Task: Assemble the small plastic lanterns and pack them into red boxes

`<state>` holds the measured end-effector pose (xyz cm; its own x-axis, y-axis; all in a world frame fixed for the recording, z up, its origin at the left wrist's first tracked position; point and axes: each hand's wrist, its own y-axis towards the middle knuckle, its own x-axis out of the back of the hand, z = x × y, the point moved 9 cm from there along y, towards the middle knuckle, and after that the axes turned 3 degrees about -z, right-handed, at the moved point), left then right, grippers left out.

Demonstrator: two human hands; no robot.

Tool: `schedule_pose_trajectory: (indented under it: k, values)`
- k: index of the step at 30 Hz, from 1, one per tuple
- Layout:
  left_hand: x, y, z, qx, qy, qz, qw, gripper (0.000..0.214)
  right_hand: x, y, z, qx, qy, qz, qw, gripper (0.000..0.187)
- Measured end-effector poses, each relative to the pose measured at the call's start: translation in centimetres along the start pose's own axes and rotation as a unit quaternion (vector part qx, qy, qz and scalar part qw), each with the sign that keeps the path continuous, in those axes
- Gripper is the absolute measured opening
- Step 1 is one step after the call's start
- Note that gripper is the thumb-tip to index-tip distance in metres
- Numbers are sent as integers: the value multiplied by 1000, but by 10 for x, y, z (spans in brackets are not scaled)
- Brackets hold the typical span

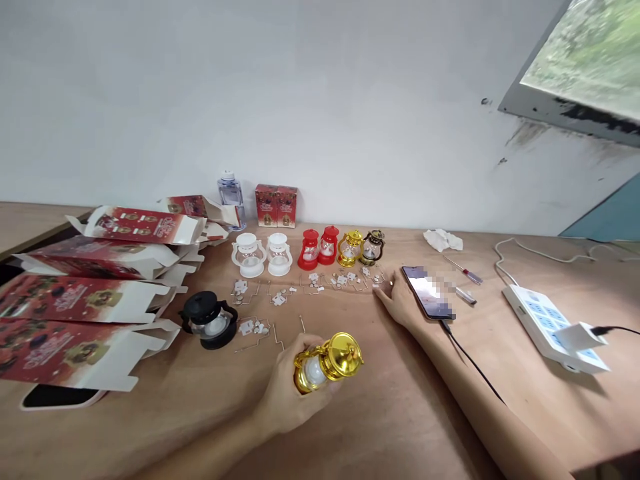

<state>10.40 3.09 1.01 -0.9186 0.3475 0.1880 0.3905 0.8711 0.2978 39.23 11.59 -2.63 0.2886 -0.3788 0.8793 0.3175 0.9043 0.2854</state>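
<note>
A small gold lantern (330, 363) held up in the left hand (293, 395)

From where I stand, nearest is the person's left hand, its fingers curled and pressed around the lantern's body. The lantern is off the table (380, 420), tilted, its lid leaning right. That shiny shell looks slippery, so a snug, gentle grip on the body, clear of the thin handle, should serve best. Setting it more upright would make it easier to steady.

Left of those fingers stands a black lantern (210, 321); just beyond them lie bent wires (275, 337) and small white parts (247, 327), easily knocked by a low wrist.

Farther right, the right hand (401, 301) rests on the wood, thumb spread from the other fingers and pinching nothing that I can see. A phone (429, 293) lies just beside it; I cannot tell whether they touch. That hand looks free to support the lantern's base.

Past both hands' fingertips, a row runs from left to right: two white lanterns (249, 256), two red lanterns (310, 250), another gold lantern (351, 249) and a bronze lantern (373, 248). Behind them stand two red boxes (277, 206) by the wall.
</note>
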Motion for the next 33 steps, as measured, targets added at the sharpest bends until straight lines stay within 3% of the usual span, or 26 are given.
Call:
schedule_pose_trajectory:
  k: [6,15,33]
  values:
    - [-1,2,3,13,-11,3,1000,35,-10,21,12,6,-34,47,998,85]
    - [0,1,1,5,-5,-5,1000,33,-23,51,27,-10,-53,62,997,71]
    - [2,3,-1,8,-1,-21,1000,29,-19,65,32,-31,-59,58,996,69]
